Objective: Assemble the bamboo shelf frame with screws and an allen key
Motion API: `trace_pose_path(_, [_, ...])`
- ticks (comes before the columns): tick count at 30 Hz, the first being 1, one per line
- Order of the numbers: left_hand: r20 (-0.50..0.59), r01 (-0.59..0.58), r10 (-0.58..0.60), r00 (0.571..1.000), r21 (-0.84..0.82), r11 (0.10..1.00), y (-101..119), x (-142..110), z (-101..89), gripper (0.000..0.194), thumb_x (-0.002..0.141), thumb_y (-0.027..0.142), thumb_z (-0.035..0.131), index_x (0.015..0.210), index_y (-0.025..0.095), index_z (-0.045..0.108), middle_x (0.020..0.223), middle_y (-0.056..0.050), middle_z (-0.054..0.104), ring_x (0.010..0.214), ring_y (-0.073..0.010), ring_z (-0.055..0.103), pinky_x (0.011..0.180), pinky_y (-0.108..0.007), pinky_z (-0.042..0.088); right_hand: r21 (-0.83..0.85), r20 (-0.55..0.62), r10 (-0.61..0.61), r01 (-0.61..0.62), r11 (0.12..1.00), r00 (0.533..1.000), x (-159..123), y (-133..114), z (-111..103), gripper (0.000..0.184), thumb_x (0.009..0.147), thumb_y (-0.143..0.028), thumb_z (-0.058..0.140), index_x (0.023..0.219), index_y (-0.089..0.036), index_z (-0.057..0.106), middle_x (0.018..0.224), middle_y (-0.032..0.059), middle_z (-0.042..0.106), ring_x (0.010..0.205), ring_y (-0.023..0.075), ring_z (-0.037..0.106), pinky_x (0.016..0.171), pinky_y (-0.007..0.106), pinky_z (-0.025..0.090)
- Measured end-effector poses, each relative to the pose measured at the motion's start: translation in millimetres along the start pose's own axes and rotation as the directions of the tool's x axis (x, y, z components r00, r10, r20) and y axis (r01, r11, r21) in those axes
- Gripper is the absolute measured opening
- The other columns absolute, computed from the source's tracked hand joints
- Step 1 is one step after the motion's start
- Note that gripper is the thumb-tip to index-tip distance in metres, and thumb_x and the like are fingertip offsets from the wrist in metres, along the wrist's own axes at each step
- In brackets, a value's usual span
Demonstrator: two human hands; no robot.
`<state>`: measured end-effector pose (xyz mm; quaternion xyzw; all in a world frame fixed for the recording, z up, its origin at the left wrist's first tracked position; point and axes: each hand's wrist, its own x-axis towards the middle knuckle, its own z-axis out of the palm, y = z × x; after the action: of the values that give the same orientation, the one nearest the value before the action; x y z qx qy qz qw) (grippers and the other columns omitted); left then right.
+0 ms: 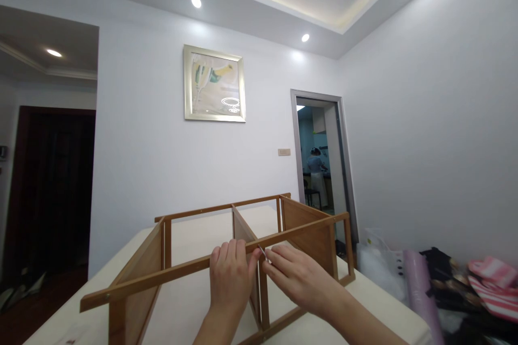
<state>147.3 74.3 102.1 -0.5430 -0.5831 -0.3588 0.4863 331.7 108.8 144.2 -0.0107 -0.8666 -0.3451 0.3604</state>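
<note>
A brown wooden shelf frame (178, 270) lies on its side on the table, with flat panels set between its rails. My left hand (230, 275) is closed around the upper near rail, close to the middle panel (245, 223). Just right of it, my right hand (297, 275) pinches a thin metal tool (263, 252). The tool's tip meets the rail near the joint with the middle upright (264, 296); my fingers hide its other end.
The cream tabletop (388, 302) extends under the frame. To the right are a purple roll (418, 285), clear plastic wrapping (376, 267) and pink-striped cloth (493, 280). A person (316, 170) stands beyond the doorway (294, 145). A framed picture (214, 83) hangs on the wall.
</note>
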Motion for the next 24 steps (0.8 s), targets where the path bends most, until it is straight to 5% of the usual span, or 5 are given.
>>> trace_pose_path(7, [0.006, -0.010, 0.010, 1.000, -0.008, 1.000, -13.8, -3.4, -0.6, 0.023, 0.094, 0.037, 0.053, 0.082, 0.019, 0.060, 0.072, -0.004, 0.061, 0.075, -0.0238, 0.056, 0.079, -0.039, 0.036, -0.035, 0.059, -0.136, 0.138, 0.990, 0.989, 27.8, -19.6, -30.3, 0.025, 0.097, -0.010, 0.041, 0.089, -0.012, 0.065, 0.086, 0.0108, 0.064, 0.074, 0.0182, 0.052, 0.072, 0.034, 0.050])
trace_pose_path(12, [0.030, 0.023, -0.022, 0.999, -0.026, 0.999, -24.2, 0.2, -0.4, 0.023, 0.092, 0.039, 0.057, 0.081, 0.019, 0.059, 0.071, -0.004, 0.061, 0.075, -0.0238, 0.057, 0.079, -0.040, 0.036, 0.206, -0.048, -0.008, 0.018, 0.978, 0.999, 35.2, -24.7, -52.8, 0.024, 0.099, -0.008, 0.040, 0.093, -0.014, 0.063, 0.084, 0.0076, 0.063, 0.073, 0.0159, 0.053, 0.073, 0.029, 0.049])
trace_pose_path(15, [0.052, 0.066, -0.064, 0.997, -0.033, 0.997, -26.0, 4.2, -7.0, 0.027, 0.091, 0.042, 0.057, 0.077, 0.020, 0.057, 0.072, -0.004, 0.061, 0.074, -0.0224, 0.056, 0.080, -0.039, 0.036, 0.336, -0.117, 0.113, -0.068, 0.939, 0.987, 18.2, -19.0, -44.0, 0.016, 0.099, -0.011, 0.047, 0.107, -0.013, 0.061, 0.085, 0.0076, 0.064, 0.078, 0.0169, 0.057, 0.070, 0.029, 0.049])
trace_pose_path(18, [0.058, 0.084, -0.082, 0.995, -0.043, 0.995, -32.4, 4.7, -11.5, 0.030, 0.090, 0.045, 0.057, 0.074, 0.020, 0.056, 0.071, -0.004, 0.060, 0.072, -0.0211, 0.054, 0.078, -0.038, 0.036, 0.385, -0.209, 0.213, -0.120, 0.915, 0.954, -3.8, -19.7, -21.0, 0.027, 0.094, -0.005, 0.054, 0.120, -0.012, 0.059, 0.089, 0.0088, 0.066, 0.078, 0.0169, 0.059, 0.071, 0.029, 0.050])
trace_pose_path(24, [0.045, 0.081, -0.078, 0.996, -0.053, 0.995, -63.9, -7.3, -19.9, 0.030, 0.087, 0.047, 0.059, 0.075, 0.020, 0.056, 0.070, -0.004, 0.058, 0.070, -0.0200, 0.051, 0.074, -0.036, 0.035, 0.404, -0.303, 0.395, -0.258, 0.877, 0.867, -27.7, -41.1, 2.5, 0.027, 0.092, -0.008, 0.058, 0.115, -0.019, 0.065, 0.088, 0.0062, 0.068, 0.077, 0.0167, 0.066, 0.074, 0.027, 0.053])
